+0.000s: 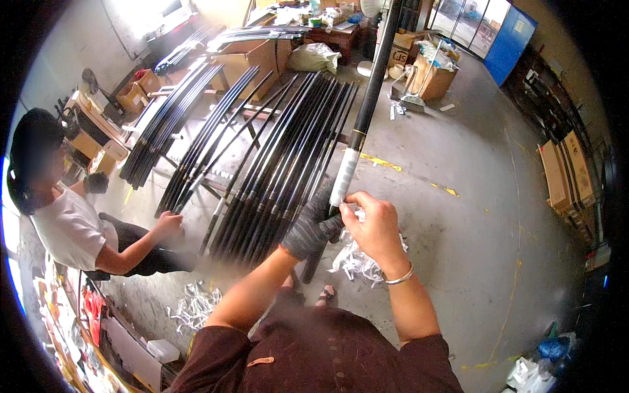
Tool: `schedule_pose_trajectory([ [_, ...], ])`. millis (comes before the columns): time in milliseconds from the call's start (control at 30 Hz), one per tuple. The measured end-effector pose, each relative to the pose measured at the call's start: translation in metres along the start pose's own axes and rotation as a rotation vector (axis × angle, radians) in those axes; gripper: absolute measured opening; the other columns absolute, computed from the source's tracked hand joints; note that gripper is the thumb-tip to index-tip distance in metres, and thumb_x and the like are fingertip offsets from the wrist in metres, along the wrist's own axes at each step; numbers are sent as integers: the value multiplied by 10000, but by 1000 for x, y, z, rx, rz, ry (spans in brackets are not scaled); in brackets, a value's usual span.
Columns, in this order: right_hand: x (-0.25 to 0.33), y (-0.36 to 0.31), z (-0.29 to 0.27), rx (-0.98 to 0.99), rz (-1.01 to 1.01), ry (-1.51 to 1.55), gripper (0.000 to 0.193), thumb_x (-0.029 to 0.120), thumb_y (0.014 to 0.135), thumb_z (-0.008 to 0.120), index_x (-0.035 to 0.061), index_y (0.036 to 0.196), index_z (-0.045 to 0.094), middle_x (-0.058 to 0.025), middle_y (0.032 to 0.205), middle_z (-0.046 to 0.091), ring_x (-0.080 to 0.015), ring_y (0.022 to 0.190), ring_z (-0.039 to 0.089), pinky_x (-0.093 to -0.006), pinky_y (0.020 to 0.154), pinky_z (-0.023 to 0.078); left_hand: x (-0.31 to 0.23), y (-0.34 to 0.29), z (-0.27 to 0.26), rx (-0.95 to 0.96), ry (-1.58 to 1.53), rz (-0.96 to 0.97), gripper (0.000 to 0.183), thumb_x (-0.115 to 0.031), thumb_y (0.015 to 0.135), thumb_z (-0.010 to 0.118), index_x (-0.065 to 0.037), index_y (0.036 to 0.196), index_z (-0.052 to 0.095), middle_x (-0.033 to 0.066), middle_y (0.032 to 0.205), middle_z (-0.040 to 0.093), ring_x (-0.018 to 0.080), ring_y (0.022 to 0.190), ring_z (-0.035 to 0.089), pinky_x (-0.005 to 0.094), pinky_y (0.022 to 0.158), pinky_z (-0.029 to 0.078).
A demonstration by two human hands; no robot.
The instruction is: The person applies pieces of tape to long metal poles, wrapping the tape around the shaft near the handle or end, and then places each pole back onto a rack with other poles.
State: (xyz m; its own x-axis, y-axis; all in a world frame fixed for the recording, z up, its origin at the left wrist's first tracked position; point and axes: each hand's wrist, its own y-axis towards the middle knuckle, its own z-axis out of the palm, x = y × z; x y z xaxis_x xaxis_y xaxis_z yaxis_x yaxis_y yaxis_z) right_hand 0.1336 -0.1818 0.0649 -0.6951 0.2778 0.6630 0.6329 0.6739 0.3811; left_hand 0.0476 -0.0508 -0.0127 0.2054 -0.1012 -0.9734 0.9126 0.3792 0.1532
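A long black pole [373, 92] slants up in front of me, its lower end near my feet. White wrapping [344, 175] covers a section of it just above my hands. My left hand [308, 229], in a dark striped glove, is closed around the pole below that wrapping. Bare and wearing a bracelet, my right hand [372, 226] pinches the wrapping's lower edge with thumb and forefinger. A bit of white material shows by those fingers, partly hidden.
Many black poles [282, 164] lie side by side on a rack to the left. A co-worker [72, 223] stands there, one hand at the poles. White strips [357, 259] litter the floor near my feet. Cartons [432, 75] stand at the back; more boxes [567, 173] line the right.
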Motion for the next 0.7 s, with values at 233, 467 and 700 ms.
schedule_pose_trajectory([
  [233, 3, 5, 16, -69, -61, -276, 81, 91, 721, 662, 57, 708, 590, -140, 637, 614, -317, 597, 619, -396, 530, 465, -2, 7, 27, -275, 431, 332, 567, 10, 827, 653, -17, 1356, 449, 81, 1163, 576, 138, 1069, 523, 305, 936, 445],
  [467, -5, 5, 3, -15, -229, 122, 85, -15, 693, 631, 33, 749, 590, -144, 664, 588, -287, 589, 597, -323, 548, 460, -36, -9, -31, 375, -733, -240, 750, -124, 756, 744, -44, 1402, 371, 31, 775, 580, 126, 538, 533, 259, 461, 440],
  [700, -32, 10, 2, 310, 148, 664, 180, 147, 851, 675, 36, 963, 588, 25, 709, 539, -53, 656, 493, -219, 604, 432, -31, -6, -34, 247, -794, -380, 755, -166, 784, 719, -92, 1427, 331, 20, 742, 537, 119, 509, 490, 253, 430, 385],
])
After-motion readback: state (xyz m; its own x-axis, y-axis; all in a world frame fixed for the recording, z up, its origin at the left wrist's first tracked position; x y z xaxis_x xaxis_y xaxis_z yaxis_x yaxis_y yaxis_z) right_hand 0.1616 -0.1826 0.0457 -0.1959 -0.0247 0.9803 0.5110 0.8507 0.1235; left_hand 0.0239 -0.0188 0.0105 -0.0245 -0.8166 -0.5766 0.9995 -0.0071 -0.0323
